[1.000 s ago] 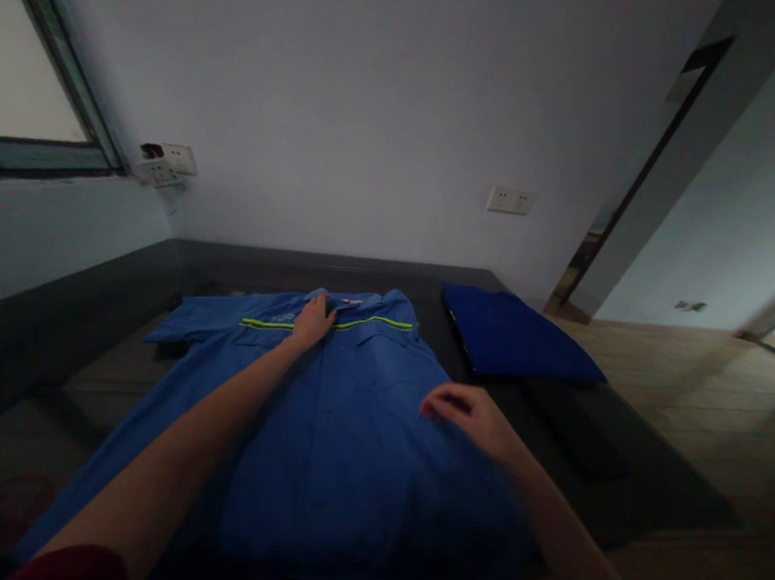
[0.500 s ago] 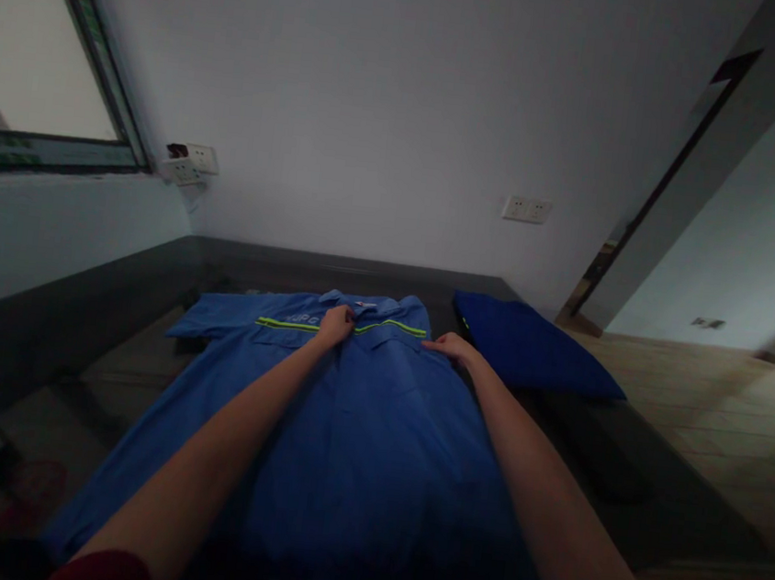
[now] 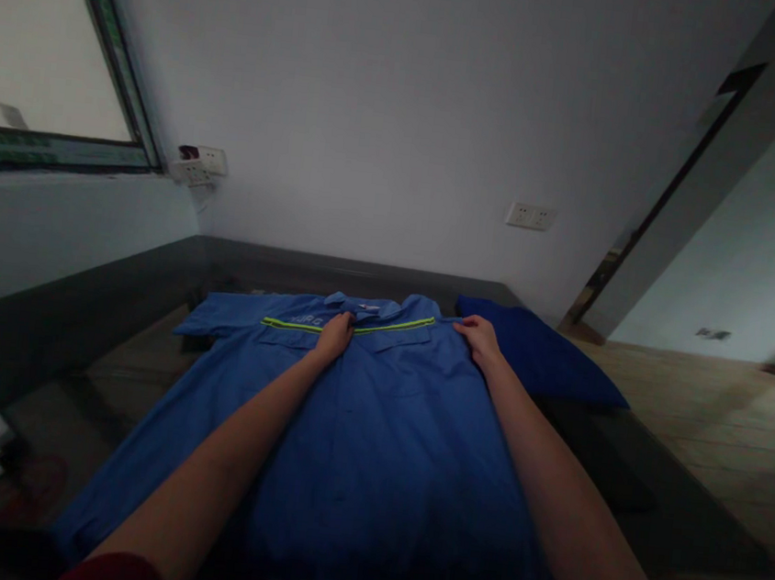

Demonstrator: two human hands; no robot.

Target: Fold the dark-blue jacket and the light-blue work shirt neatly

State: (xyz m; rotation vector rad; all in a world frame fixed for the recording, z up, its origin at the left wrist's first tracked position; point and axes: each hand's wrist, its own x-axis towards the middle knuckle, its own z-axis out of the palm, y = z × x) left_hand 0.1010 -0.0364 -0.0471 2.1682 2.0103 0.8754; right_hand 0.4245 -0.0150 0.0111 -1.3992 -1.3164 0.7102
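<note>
Dark tabletop against pale wall.

The shirt lies on the table, left of the folded cloth, before the wall.

Head view: first-person, from the wearer's head, directed forward and down over a dark table. The forearms enter from the bottom edge and converge toward the left hand and right hand, just below the centre of the frame. The blue work shirt lies close beneath the camera, spanning the lower centre. Beyond it, the pale wall faces the lens and fills the upper centre; the window frame slants at upper left, and the floor recedes at right.
</note>
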